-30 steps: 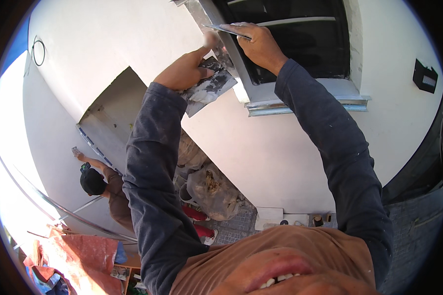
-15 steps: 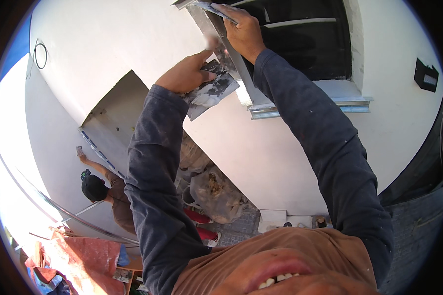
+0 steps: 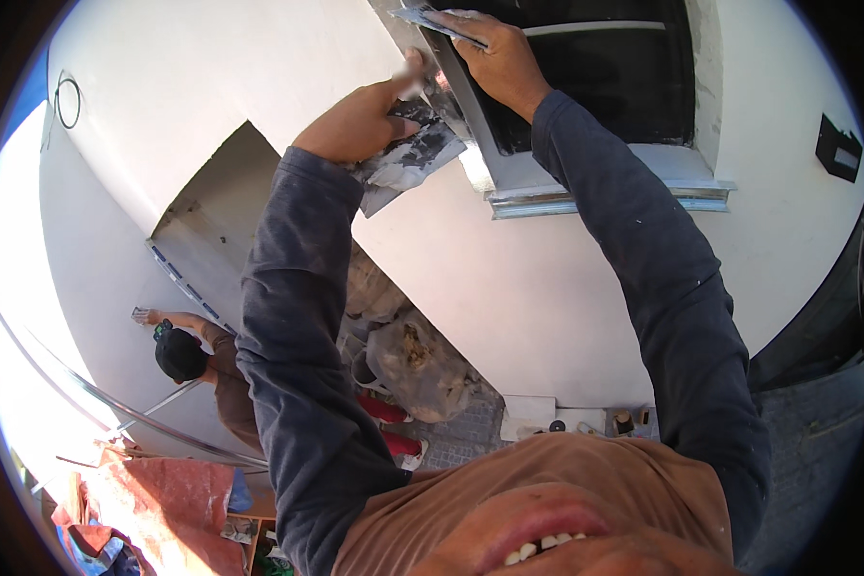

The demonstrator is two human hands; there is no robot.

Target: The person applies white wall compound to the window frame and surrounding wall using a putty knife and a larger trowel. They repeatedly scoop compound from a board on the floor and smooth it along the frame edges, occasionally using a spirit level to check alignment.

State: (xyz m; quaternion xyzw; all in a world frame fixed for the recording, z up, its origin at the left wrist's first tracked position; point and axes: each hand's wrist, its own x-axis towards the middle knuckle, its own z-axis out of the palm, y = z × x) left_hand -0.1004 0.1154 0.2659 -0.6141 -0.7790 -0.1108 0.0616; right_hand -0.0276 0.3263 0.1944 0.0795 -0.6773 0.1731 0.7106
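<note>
My left hand (image 3: pixel 350 125) grips a flat, wide plastering blade (image 3: pixel 411 165), thumb over its face, which is smeared with white and dark filler. One finger of that hand stretches up towards the side of the window recess. Higher and to the right, my right hand (image 3: pixel 502 62) holds a thin putty knife (image 3: pixel 437 23) by the inner edge of the recess, fingers wrapped round it. Beside it is the dark window (image 3: pixel 605 96). Whether the knife's edge touches the wall I cannot tell.
A metal-edged sill (image 3: pixel 610 204) juts out below the window. Down left, a co-worker (image 3: pixel 182 355) in a dark cap reaches to the wall. Filled bags (image 3: pixel 418 370) stand on the paving. A railing (image 3: pixel 115 398) curves past a red tarp (image 3: pixel 168 499). A black lamp (image 3: pixel 838 147) hangs right.
My right hand with the putty knife has shifted slightly down and right in view. The left hand has moved little, still gripping the blade. The co-worker's reaching hand is lower on the wall.
</note>
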